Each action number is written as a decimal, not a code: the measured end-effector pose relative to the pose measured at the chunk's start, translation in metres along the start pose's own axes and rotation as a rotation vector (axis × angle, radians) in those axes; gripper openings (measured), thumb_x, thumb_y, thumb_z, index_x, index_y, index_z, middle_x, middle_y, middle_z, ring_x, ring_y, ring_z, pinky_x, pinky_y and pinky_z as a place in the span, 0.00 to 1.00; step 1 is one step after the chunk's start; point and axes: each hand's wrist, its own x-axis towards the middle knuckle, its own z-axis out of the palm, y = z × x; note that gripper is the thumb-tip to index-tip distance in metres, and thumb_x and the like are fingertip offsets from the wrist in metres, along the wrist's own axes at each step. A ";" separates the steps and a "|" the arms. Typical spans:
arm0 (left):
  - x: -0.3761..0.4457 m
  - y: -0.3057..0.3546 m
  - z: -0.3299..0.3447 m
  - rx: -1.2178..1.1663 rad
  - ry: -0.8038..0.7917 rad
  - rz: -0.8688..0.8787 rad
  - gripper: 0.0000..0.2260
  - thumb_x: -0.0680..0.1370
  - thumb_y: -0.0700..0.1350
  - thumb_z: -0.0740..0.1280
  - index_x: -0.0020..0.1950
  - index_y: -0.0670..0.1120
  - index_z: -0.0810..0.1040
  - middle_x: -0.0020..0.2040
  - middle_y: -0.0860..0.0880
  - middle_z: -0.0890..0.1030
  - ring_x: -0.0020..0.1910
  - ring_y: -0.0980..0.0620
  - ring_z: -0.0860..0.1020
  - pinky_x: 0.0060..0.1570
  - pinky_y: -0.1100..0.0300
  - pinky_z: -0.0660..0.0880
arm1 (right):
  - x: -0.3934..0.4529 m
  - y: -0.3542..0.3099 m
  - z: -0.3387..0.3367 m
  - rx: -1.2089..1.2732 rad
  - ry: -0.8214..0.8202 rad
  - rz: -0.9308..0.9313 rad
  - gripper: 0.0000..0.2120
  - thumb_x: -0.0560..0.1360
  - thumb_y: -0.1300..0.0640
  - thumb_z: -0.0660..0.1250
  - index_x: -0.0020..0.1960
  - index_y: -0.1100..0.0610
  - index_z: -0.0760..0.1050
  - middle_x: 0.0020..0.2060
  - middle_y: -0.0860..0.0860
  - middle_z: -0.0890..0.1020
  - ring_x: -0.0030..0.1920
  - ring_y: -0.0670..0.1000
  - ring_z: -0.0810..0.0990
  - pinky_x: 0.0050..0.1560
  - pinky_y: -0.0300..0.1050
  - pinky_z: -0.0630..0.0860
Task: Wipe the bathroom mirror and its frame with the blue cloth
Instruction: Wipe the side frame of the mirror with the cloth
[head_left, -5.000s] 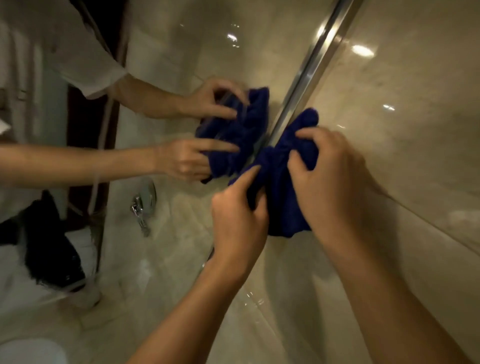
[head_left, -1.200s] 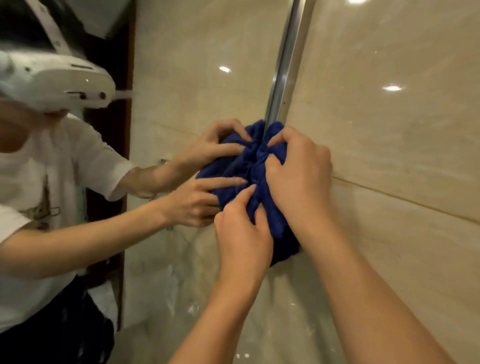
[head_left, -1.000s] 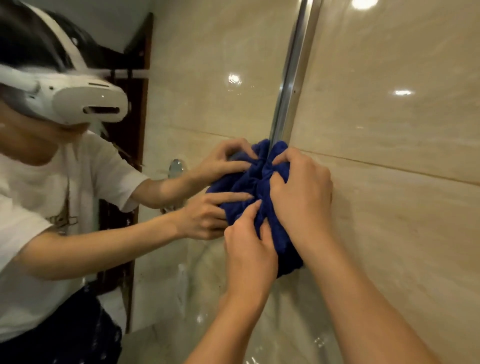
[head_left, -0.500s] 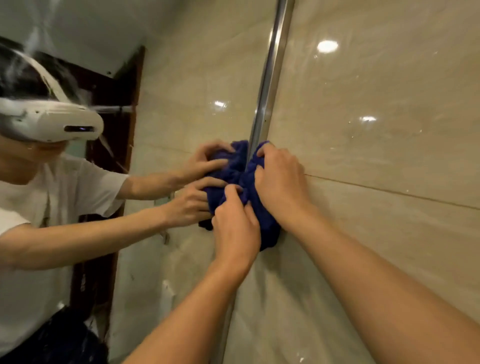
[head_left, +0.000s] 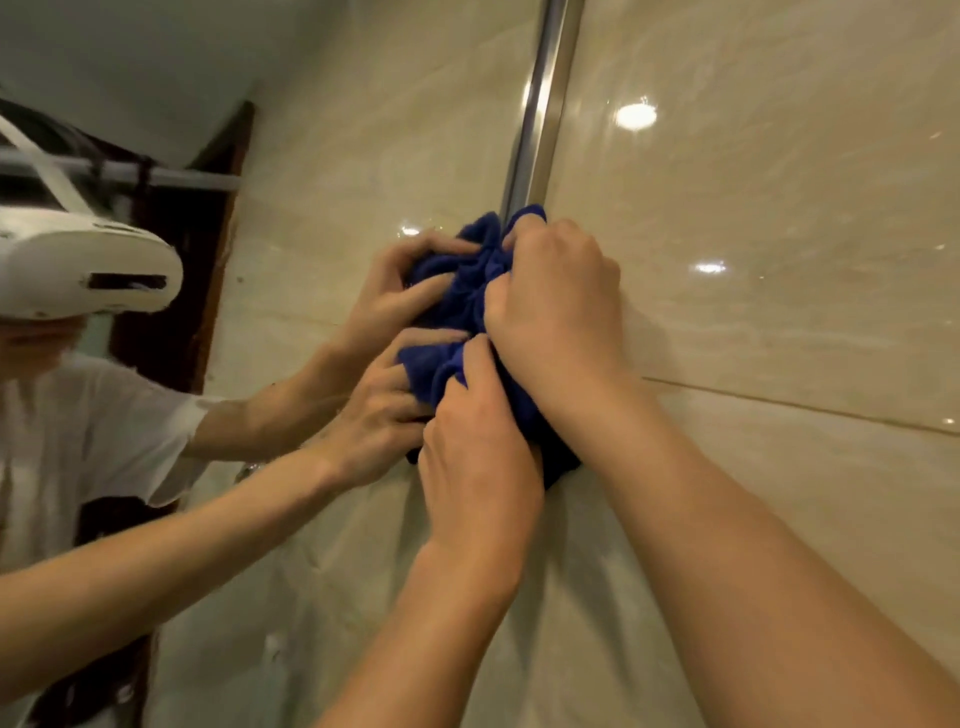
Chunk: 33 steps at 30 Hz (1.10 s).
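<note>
The blue cloth (head_left: 524, 410) is bunched against the mirror's silver frame (head_left: 540, 104), which runs up the wall as a vertical metal strip. My right hand (head_left: 558, 306) grips the cloth's upper part, fingers curled into the folds, right at the frame. Just below, my left hand (head_left: 478, 457) grips the lower part of the cloth. The mirror (head_left: 363, 156) fills the left half and doubles both hands and the cloth. Most of the cloth is hidden under my hands.
Glossy beige wall tiles (head_left: 779, 260) spread to the right of the frame, with a horizontal grout line. In the mirror I see a person in a white shirt with a white headset, a dark door frame and a rail behind.
Over the last five seconds both hands slid the bunched cloth up along the frame. In the last half second they stay together on the cloth at the frame while my view shifts closer.
</note>
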 end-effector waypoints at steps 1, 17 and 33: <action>-0.004 -0.003 -0.002 -0.024 -0.045 -0.048 0.17 0.80 0.46 0.60 0.69 0.49 0.65 0.59 0.44 0.78 0.55 0.39 0.77 0.51 0.43 0.74 | -0.005 -0.002 0.002 -0.013 -0.016 -0.004 0.13 0.79 0.58 0.59 0.62 0.56 0.71 0.58 0.55 0.75 0.55 0.58 0.76 0.45 0.45 0.63; 0.030 -0.120 -0.030 -0.441 -0.698 0.450 0.15 0.80 0.45 0.67 0.59 0.33 0.77 0.57 0.40 0.79 0.53 0.39 0.79 0.55 0.44 0.75 | -0.131 -0.020 0.023 -0.041 -0.336 -0.002 0.15 0.60 0.61 0.78 0.42 0.55 0.74 0.39 0.54 0.78 0.32 0.55 0.78 0.29 0.41 0.61; -0.003 0.002 -0.020 -0.049 0.046 0.015 0.14 0.78 0.37 0.63 0.64 0.43 0.72 0.55 0.41 0.81 0.55 0.37 0.78 0.52 0.45 0.74 | -0.007 0.004 0.001 -0.045 -0.061 -0.070 0.12 0.79 0.60 0.57 0.60 0.59 0.72 0.58 0.59 0.74 0.58 0.62 0.73 0.53 0.51 0.68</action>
